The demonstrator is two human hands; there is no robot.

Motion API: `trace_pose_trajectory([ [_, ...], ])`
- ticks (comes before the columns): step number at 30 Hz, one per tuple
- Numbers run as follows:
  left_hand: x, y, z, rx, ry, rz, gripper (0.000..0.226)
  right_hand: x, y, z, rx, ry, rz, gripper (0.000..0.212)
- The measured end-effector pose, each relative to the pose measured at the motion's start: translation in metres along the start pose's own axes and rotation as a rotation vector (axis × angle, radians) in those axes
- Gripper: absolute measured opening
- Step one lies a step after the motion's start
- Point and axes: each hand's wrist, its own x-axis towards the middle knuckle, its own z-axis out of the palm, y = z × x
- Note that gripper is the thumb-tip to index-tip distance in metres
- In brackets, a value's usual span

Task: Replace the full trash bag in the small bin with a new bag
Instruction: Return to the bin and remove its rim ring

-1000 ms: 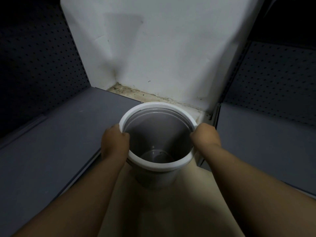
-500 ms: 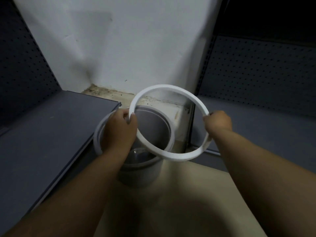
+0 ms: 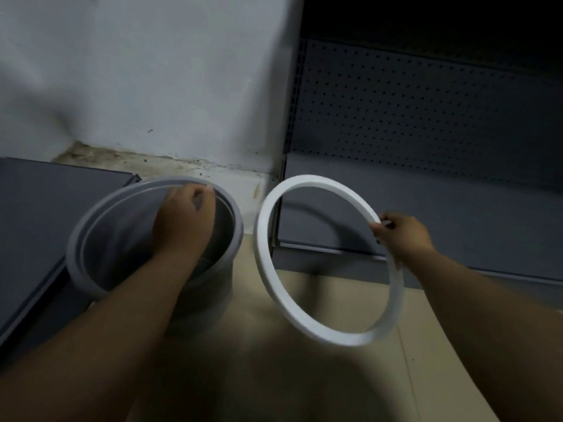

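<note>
A small grey round bin [image 3: 91, 248] stands on the beige floor at centre left, with no bag visible inside it. My left hand [image 3: 182, 220] reaches over the bin's mouth and its curled fingers hold the far rim. A white plastic ring [image 3: 268, 269], the bin's loose rim, hangs tilted in the air to the right of the bin. My right hand [image 3: 402, 236] pinches the ring at its right side.
A white wall [image 3: 152, 71] with a dirty base rises behind the bin. Grey shelf boards lie low at the left [image 3: 45, 214] and at the right [image 3: 426, 208], with a dark pegboard panel [image 3: 411, 105] above the right one. Beige floor [image 3: 304, 376] spreads in front.
The white ring has come off the bin and moved to the right, held by my right hand alone. My left hand let go of the ring and took the bin's rim.
</note>
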Motion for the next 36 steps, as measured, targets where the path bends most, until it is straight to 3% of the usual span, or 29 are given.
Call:
trace_pose_trajectory([
  [6,0.000,-0.003,0.000,0.085,-0.104,0.021,0.038,-0.008,0.022,0.011,-0.189,-0.291,-0.179,0.006],
  [8,0.001,-0.010,-0.001,0.148,-0.122,0.038,0.042,-0.011,0.026,0.025,-0.263,-0.344,-0.197,0.017],
  [10,-0.001,-0.014,-0.003,0.202,-0.137,0.020,0.044,-0.014,0.029,0.041,-0.332,-0.349,-0.192,0.031],
  [13,-0.004,-0.017,-0.010,0.269,-0.129,-0.012,0.047,-0.016,0.033,0.066,-0.441,-0.389,-0.257,0.016],
  [15,-0.004,-0.018,-0.014,0.288,-0.122,-0.025,0.048,-0.016,0.033,0.080,-0.490,-0.402,-0.267,0.021],
  [27,-0.003,-0.034,-0.028,0.329,-0.099,-0.076,0.050,-0.004,0.028,0.136,-0.496,-0.305,-0.065,0.031],
  [36,-0.009,-0.035,-0.032,0.366,-0.102,-0.090,0.049,-0.001,0.030,0.147,-0.494,-0.341,0.054,0.036],
])
